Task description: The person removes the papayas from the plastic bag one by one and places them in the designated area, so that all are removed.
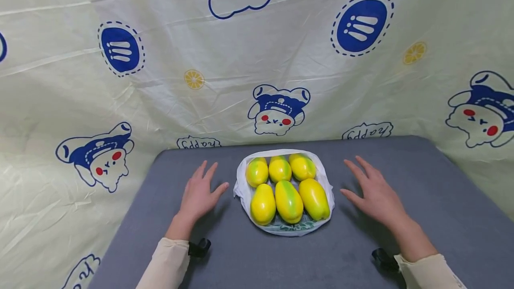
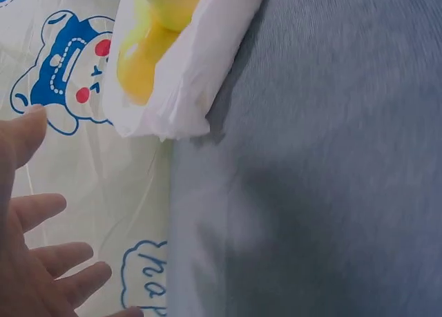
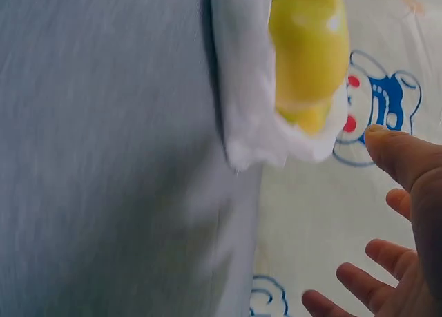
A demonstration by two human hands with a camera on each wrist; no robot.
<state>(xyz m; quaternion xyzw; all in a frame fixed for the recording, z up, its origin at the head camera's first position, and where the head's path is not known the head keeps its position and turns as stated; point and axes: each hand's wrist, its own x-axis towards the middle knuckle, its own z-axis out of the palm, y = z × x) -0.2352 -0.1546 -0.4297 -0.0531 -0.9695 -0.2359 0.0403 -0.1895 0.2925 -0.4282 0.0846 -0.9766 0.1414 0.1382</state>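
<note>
Several glossy yellow fruits with green streaks, oval like papayas or mangoes (image 1: 289,201), lie in two rows inside a white plastic bag (image 1: 240,177) with its top spread wide, in the middle of the table. Green print shows at the bag's near side. To the left of the bag hovers my left hand (image 1: 197,196), fingers spread and touching nothing. My right hand (image 1: 378,197) is held on the other side, likewise spread and apart from the bag. Both wrist views show the bag's white side and some fruit beyond the thumbs.
The grey table (image 1: 257,262) ends at a back edge just behind the bag. A pale curtain (image 1: 160,101) printed with blue cartoon figures hangs behind it and along both sides. Each wrist wears a black device (image 1: 199,248) below the hand.
</note>
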